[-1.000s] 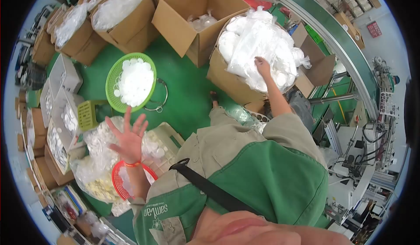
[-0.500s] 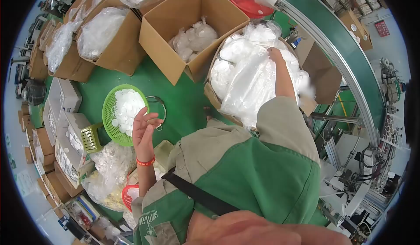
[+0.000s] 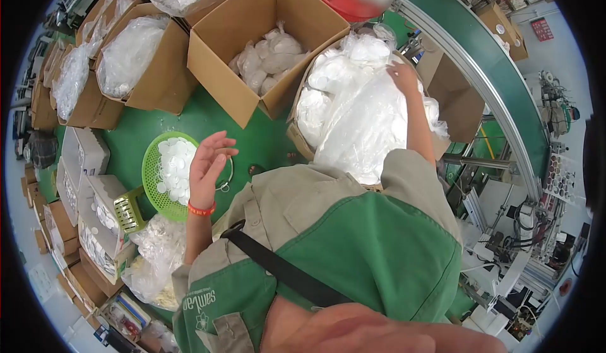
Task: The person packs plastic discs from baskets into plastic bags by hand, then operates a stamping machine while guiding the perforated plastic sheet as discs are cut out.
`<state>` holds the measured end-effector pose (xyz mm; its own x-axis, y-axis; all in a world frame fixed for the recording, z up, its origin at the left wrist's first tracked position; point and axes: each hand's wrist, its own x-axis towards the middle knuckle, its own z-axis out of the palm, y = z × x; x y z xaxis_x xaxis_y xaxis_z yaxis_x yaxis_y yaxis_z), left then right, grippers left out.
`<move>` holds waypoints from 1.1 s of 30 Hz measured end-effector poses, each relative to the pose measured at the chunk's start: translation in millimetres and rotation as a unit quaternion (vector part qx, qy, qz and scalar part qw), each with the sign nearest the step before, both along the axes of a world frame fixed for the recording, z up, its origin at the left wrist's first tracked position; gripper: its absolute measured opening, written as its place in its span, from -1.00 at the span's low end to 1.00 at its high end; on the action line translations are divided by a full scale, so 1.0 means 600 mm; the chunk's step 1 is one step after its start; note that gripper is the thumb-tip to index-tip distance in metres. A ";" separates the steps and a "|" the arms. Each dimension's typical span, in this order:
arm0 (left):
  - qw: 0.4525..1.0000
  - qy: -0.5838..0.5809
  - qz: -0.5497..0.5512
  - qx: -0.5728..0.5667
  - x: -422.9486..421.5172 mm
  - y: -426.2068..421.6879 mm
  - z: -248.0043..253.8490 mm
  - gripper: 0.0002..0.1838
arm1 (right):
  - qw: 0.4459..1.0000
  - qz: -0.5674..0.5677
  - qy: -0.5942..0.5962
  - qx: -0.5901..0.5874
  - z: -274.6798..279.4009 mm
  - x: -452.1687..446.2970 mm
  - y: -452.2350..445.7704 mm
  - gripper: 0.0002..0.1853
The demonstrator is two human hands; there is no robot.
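Bags of white pieces (image 3: 356,123) heap one carton (image 3: 298,140) full, my right hand (image 3: 402,78) on top; whether it grips, I cannot tell. My left hand (image 3: 205,171), loose and unclenched, hangs near the green basket (image 3: 149,173). I judge the neighbouring box (image 3: 218,78) only partly filled.

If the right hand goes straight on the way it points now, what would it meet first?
Most likely the right hand would first meet the bagged white pieces just ahead of it, though the exact depth is unclear.
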<state>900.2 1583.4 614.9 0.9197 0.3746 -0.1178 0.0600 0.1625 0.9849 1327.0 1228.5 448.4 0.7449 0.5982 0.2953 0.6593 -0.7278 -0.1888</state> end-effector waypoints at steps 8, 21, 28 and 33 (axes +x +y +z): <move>0.996 0.000 -0.089 -0.019 0.031 0.016 -0.015 -0.59 | 0.972 -0.050 0.097 0.208 0.232 0.008 0.023 -0.70; 0.900 0.068 0.027 0.429 -0.030 0.018 -0.091 -0.22 | 0.582 0.583 0.559 -0.088 0.209 -0.419 0.526 -0.81; 0.826 0.370 0.309 0.293 -0.249 -0.003 -0.201 -0.80 | 0.566 0.334 0.754 0.018 -0.145 -0.542 0.725 -0.61; 0.780 0.410 0.429 0.198 -0.404 -0.065 -0.224 -0.81 | 0.713 -0.008 0.692 -0.116 -0.424 -0.629 0.762 -0.13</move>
